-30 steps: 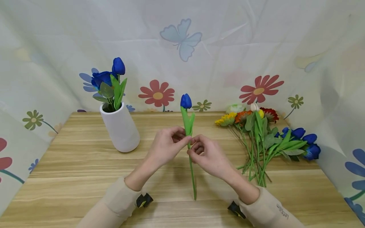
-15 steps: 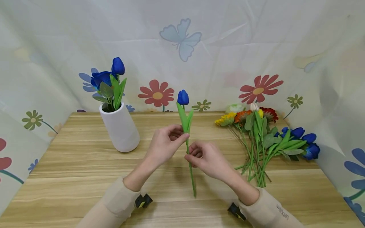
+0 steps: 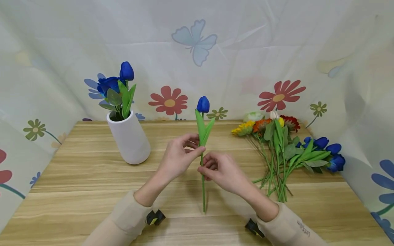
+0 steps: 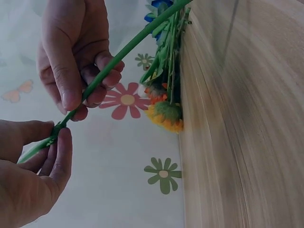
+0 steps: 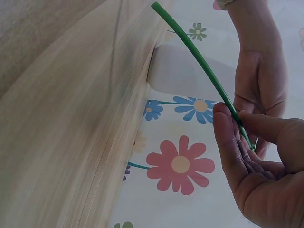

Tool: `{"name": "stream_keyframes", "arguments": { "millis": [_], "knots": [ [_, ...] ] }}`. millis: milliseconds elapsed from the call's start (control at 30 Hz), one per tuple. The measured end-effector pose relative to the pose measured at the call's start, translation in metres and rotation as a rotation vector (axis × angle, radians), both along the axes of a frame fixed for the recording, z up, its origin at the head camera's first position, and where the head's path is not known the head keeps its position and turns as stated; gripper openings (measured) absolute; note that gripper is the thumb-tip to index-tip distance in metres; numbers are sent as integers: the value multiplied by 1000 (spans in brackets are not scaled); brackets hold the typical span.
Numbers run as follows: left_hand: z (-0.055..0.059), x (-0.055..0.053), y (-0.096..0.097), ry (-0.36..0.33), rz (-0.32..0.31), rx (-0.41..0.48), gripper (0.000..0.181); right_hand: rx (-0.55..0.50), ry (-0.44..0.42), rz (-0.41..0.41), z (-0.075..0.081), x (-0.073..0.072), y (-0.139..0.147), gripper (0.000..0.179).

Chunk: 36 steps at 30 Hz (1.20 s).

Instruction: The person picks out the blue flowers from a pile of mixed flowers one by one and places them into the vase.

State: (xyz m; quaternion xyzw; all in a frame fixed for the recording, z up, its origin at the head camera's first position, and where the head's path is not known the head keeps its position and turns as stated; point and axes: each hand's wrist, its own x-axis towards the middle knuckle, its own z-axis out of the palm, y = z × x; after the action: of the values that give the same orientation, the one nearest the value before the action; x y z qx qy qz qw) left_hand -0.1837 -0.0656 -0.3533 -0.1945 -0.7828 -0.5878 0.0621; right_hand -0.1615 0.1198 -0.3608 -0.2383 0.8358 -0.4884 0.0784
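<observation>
Held upright over the middle of the table is an artificial blue tulip [image 3: 203,104] with two green leaves spread apart. My left hand [image 3: 181,153] pinches it at the base of the leaves. Just below, my right hand [image 3: 223,171] pinches the green stem [image 3: 203,194] between thumb and fingers. In the left wrist view the stem [image 4: 133,45] slants across, with the left hand [image 4: 35,171] gripping near the leaf joint and the right hand [image 4: 78,57] beside it. The right wrist view shows the stem's bare lower end [image 5: 190,45] sticking out past the right hand [image 5: 259,166].
A white vase [image 3: 130,138] with a blue rose [image 3: 109,84] and a blue tulip [image 3: 126,71] stands at the left. On the right lies a pile of artificial flowers [image 3: 280,147] in yellow, orange, red and blue. A flower-printed curtain [image 3: 240,68] backs the wooden table [image 3: 77,191].
The right hand has slid down the stem, away from the left hand. The tulip has turned so its leaves spread wider, and its stem's lower end has swung left.
</observation>
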Motion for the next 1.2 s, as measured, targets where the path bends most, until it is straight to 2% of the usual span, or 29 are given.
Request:
{"name": "stream_keyframes", "arguments": {
  "millis": [167, 333, 633, 867, 1200],
  "knots": [
    [0, -1, 0, 8, -8, -1, 24, -9, -16, 15, 0, 0, 2, 13],
    [2, -1, 0, 24, -17, -8, 23, -15, -51, 29, 3, -3, 8, 24],
    [9, 1, -3, 47, 16, -108, 26, -15, -98, -36, 8, -6, 24, 33],
    [15, 1, -7, 110, 46, -172, 26, 4, -75, -78, 9, -9, 38, 35],
    [19, 1, -14, 209, 68, -222, 24, 89, 1, -131, 13, -15, 60, 26]
  ]
}}
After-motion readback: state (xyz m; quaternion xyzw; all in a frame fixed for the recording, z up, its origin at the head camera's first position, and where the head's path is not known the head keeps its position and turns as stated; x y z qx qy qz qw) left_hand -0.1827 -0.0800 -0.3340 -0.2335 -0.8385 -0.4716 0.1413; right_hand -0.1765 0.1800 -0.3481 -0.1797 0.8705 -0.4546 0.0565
